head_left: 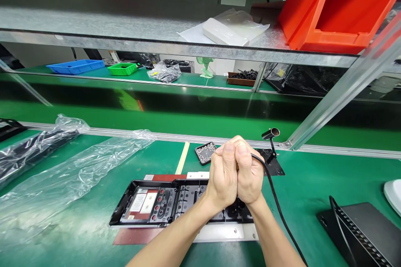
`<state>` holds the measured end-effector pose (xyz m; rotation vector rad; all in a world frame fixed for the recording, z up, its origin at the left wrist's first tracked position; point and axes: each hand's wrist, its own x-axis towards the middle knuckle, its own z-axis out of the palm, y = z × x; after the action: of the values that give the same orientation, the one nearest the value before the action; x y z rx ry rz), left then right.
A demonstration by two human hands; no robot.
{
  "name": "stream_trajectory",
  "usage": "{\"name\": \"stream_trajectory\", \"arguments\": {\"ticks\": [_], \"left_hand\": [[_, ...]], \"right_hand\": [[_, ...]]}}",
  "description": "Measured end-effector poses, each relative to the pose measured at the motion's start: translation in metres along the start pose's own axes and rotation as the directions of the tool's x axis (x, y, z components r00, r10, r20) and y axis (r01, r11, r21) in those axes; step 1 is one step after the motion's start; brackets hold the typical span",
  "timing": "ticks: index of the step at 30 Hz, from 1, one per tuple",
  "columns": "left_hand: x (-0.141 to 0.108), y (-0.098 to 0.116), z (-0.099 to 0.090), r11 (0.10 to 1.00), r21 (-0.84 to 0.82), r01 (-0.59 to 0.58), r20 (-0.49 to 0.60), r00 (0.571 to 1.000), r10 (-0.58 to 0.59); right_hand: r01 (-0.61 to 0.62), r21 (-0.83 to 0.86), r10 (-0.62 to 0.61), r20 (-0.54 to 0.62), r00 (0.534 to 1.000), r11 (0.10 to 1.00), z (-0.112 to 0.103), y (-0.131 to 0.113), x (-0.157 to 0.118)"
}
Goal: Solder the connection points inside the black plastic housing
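My left hand and my right hand are pressed together, both closed, thumbs side by side. A black cable comes out at the right hand's edge and runs down to the bottom of the view. It passes into my grip, but its end is hidden by the fingers. Below the hands lies a long black plastic housing, open side up, with ribs, a cut-out window and round holes. My hands and forearms cover its right part. Underneath it sits a fixture with a white metal strip and reddish-brown board.
Behind the hands stand a small tray of screws and a metal tube holder. Clear plastic bags lie left. A black box-shaped part with a cable rests right. An orange bin sits on the shelf above.
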<state>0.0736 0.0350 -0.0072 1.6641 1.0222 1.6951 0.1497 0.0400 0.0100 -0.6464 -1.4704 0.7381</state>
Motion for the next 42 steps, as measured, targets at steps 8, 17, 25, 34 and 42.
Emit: {"name": "stream_trajectory", "arguments": {"ticks": [8,17,25,34,42], "left_hand": [[-0.002,-0.004,-0.001,0.999,0.021,0.047,-0.061,0.997,-0.045],[0.008,0.004,-0.004,0.998,-0.059,0.007,-0.007,1.0,-0.007],[0.012,0.012,-0.014,0.992,-0.097,0.08,0.171,0.983,-0.063],[0.0,0.002,-0.084,0.958,0.287,-0.008,0.311,0.947,-0.086],[-0.048,-0.016,-0.15,0.857,0.503,-0.111,0.382,0.918,-0.106]], "right_hand": [[0.018,-0.025,-0.019,-0.014,1.0,1.0,0.001,-0.003,0.0],[-0.028,-0.083,0.027,-0.015,1.0,0.996,0.003,-0.003,0.001],[0.036,-0.166,-0.036,0.008,0.999,0.985,-0.001,-0.012,0.005],[-0.05,-0.061,0.047,-0.043,0.998,0.997,0.005,-0.008,0.0],[-0.127,0.183,0.147,-0.1,0.984,0.975,0.022,-0.01,-0.005]]}}
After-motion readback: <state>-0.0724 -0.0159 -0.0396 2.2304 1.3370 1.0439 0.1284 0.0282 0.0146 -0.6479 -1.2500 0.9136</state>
